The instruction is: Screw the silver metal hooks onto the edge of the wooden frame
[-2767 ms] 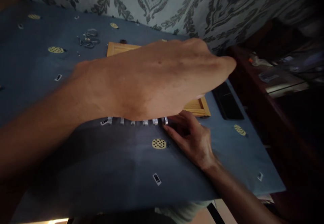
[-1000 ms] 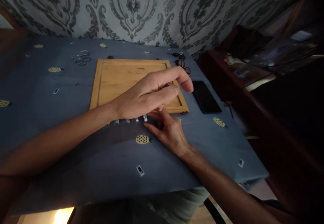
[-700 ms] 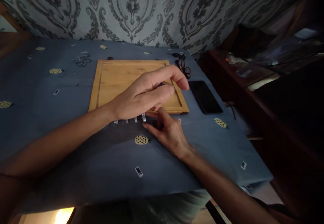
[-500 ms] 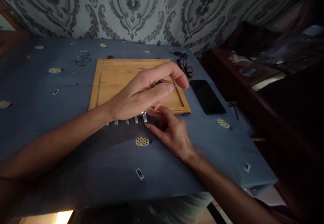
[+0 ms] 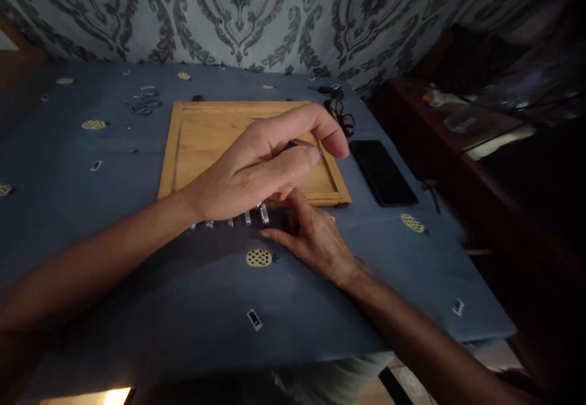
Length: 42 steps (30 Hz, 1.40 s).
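- The left hand hangs over the near edge of a wooden tray, its thumb and forefinger pressed together on a small dark object; too little of that object shows to name it.
- The right hand lies low on the blue tablecloth, fingers curled with their tips down at the right end of a row of small silvery metal pieces. Whether it grips one of them I cannot tell, since the left hand covers that spot.
- That row runs along the cloth just in front of the tray's near edge. The left wrist hides much of it, so only a few pieces show between the two hands.
- The tray lies flat in the middle of the table, pale wood with a raised rim.
- Just right of the tray lies a black phone, screen dark, flat on the cloth.
- Behind the phone, near the tray's far right corner, sits a tangle of dark cord with reddish loops.
- Towards the far left of the cloth there is a little heap of silvery rings or clips, well apart from both hands.
- The cloth is printed with yellow dotted ovals and small white tags; the tags carry dark lettering, too small to read.
- A wall with grey damask wallpaper stands behind the table.
- To the right is a dark wooden sideboard with blurred clutter on top.
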Motion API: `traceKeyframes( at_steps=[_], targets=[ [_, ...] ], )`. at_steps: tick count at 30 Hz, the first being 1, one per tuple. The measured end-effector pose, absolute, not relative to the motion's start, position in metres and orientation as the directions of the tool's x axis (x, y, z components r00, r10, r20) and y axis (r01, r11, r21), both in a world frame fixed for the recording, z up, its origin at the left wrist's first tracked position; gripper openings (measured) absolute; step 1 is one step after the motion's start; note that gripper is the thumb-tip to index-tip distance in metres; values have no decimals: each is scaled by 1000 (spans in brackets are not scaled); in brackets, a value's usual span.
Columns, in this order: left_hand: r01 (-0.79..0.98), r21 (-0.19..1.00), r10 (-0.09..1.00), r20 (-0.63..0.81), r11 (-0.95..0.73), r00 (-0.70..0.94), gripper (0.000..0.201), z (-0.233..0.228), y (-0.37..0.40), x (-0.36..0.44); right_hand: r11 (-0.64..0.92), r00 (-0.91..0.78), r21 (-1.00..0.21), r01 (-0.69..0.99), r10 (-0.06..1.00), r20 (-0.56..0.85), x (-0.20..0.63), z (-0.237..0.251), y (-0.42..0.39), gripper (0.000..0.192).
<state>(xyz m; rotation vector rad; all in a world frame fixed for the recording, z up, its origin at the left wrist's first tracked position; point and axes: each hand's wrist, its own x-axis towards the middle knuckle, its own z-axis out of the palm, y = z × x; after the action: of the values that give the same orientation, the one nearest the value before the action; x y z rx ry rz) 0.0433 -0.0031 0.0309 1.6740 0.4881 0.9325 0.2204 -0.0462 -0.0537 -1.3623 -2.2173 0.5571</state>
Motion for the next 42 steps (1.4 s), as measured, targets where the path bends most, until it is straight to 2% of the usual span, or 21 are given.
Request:
traceKeyframes(
  at_steps=[5, 14, 21, 30, 42],
  targets=[
    [-82, 941, 739, 310, -329, 598, 19, 32, -4, 43, 402, -370, -606, 686, 910, 185, 220, -54, -45, 39],
    [-160, 935, 710, 345, -316, 614, 17, 33, -3, 44, 374, -335, -686, 624, 921, 198, 218, -57, -44, 41],
    [-153, 925, 680, 361, -347, 638, 19, 31, 0, 41, 348, -319, -742, 572, 928, 189, 217, -55, -42, 38],
    [-187, 928, 669, 363, -322, 648, 17, 32, -1, 41, 290, -281, -765, 575, 948, 148, 215, -53, -42, 41],
    [-168, 915, 661, 384, -367, 644, 14, 32, -1, 40, 328, -286, -753, 571, 939, 191, 215, -53, -39, 45]
  ],
)
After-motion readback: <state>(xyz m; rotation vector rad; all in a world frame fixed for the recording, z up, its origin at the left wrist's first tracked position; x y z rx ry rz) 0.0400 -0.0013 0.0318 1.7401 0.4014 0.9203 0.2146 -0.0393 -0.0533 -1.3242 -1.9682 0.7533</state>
